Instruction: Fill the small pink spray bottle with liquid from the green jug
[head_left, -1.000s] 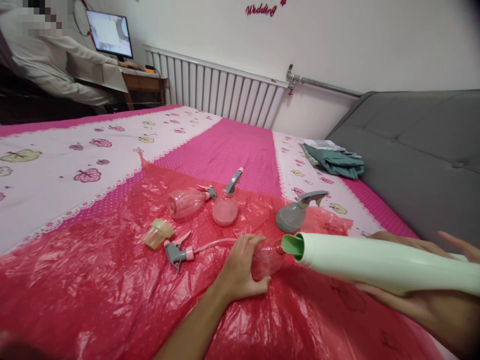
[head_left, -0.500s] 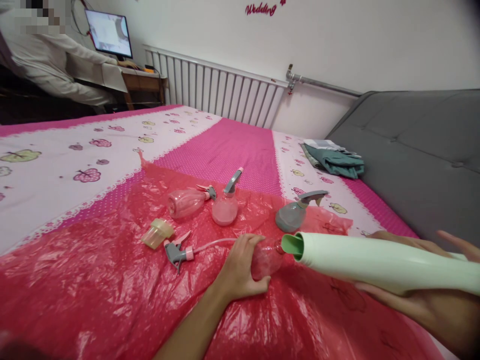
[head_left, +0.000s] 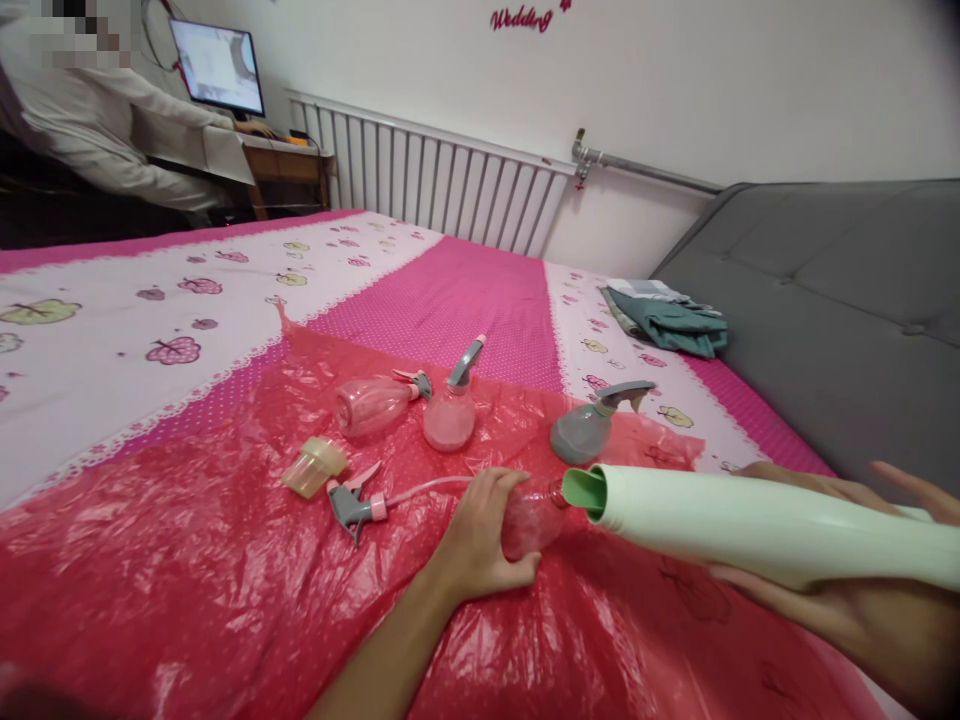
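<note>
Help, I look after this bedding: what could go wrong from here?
The spout of the pale green jug sits at the clear bottle: if either slips, any liquid might spill onto the red plastic sheet. The dip tube of the loose trigger sprayer passes behind the left hand, which might snag it.

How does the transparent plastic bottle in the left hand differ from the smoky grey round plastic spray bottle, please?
Colour: the transparent bottle looks pinkish; the spray bottle is grey. Head: the transparent bottle has none fitted; the spray bottle carries a grey trigger. Hold: the left hand grips the transparent bottle; no hand touches the spray bottle. Both narrow toward the neck.
</note>
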